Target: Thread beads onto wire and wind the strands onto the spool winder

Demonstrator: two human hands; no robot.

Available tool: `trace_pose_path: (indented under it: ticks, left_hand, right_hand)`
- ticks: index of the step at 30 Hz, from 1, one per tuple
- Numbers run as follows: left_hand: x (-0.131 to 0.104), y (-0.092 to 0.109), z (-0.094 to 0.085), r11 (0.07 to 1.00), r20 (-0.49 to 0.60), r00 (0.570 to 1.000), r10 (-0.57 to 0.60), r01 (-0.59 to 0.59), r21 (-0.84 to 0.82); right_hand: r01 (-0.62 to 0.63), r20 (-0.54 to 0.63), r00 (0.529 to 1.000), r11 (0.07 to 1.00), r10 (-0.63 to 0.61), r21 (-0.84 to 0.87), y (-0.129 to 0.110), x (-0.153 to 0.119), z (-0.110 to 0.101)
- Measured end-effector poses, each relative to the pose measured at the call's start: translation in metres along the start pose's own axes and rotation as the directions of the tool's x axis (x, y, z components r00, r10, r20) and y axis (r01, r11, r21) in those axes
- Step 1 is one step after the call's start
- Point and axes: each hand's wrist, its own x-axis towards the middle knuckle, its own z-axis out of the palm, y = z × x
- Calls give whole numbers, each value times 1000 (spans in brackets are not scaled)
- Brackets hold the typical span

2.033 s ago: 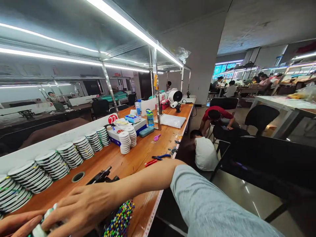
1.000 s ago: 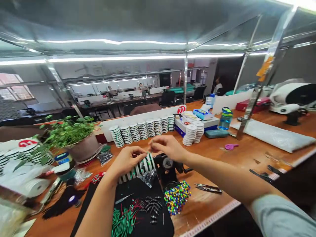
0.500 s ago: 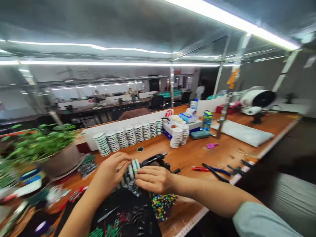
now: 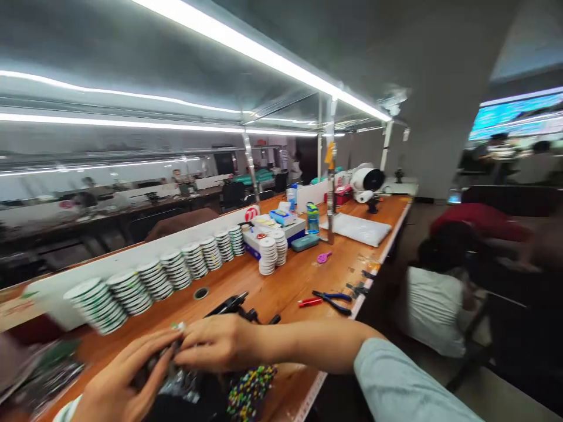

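Observation:
My left hand [image 4: 125, 372] is at the lower left, its fingers curled and the tips meeting those of my right hand [image 4: 215, 343]. My right hand's fingers are pressed together. A small whitish-green bit shows between the fingertips, too hidden to name. Under my hands lie a clear plastic bag [image 4: 182, 384] and a dark mat, mostly covered. Beside my right wrist is a heap of small multicoloured beads or pin heads [image 4: 250, 390]. A black jointed stand [image 4: 231, 305] lies behind my right hand. The edge of a white spool [image 4: 65, 410] peeks out beside my left hand.
Stacked white spools [image 4: 162, 281] line the low white divider, with two shorter stacks [image 4: 268, 255] nearby. Pliers [image 4: 334, 299], a red-handled tool [image 4: 310, 302], a pink item [image 4: 324, 258], and a bottle [image 4: 312, 218] stand right. A person in a light shirt [image 4: 435, 310] is low beyond the table edge.
The view has turned right, so table items appear further left. The striped spools between my hands no longer show there; my fingertips have come together.

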Motion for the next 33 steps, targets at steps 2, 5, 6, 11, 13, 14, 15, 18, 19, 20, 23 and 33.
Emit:
trace_pose_path:
  ticks: [2, 5, 6, 11, 13, 14, 15, 18, 19, 20, 23, 33]
  left_hand:
    - [5, 14, -9, 988, 148, 983, -107, 122, -90]
    - [10, 27, -13, 951, 227, 952, -205, 249, -185]
    - [12, 29, -13, 938, 236, 944, -230, 280, -204]
    - [23, 27, -13, 871, 351, 873, -338, 431, -234]
    - [22, 29, -13, 870, 365, 867, -338, 436, -230]
    - [20, 32, -13, 888, 345, 882, -320, 406, -215]
    - [16, 35, -11, 915, 308, 905, -293, 359, -185]
    - [-1, 46, -2, 977, 149, 968, -202, 209, -36]
    - [-6, 48, 1, 984, 96, 980, -176, 176, 6]
    - [-9, 50, 4, 988, 53, 987, -153, 151, 33]
    - [-10, 49, 7, 992, 24, 992, -121, 120, 36]
    - [16, 35, 2, 949, 163, 947, -275, 295, -113]
  right_hand:
    - [-71, -40, 996, 993, 75, 99, -7, 3, -5]
    - [-54, -129, 989, 986, 75, 156, -15, -3, -8]
    - [-36, -156, 986, 987, 61, 158, -16, -6, -8]
    - [-64, -211, 971, 974, 110, 216, -19, -13, -9]
    - [-121, -226, 957, 956, 184, 268, -19, -11, -8]
    - [-138, -225, 952, 949, 206, 283, -18, -10, -8]
    - [-146, -219, 952, 946, 214, 288, -18, -9, -7]
    - [-132, -204, 960, 953, 192, 272, -16, -6, -8]
    - [-119, -203, 964, 959, 174, 257, -16, -5, -10]
    - [-102, -198, 969, 967, 150, 235, -15, -5, -13]
    - [-27, -158, 986, 986, 53, 163, -12, -8, -31]
    - [-841, 473, 524, 519, 709, 154, -59, -126, -79]
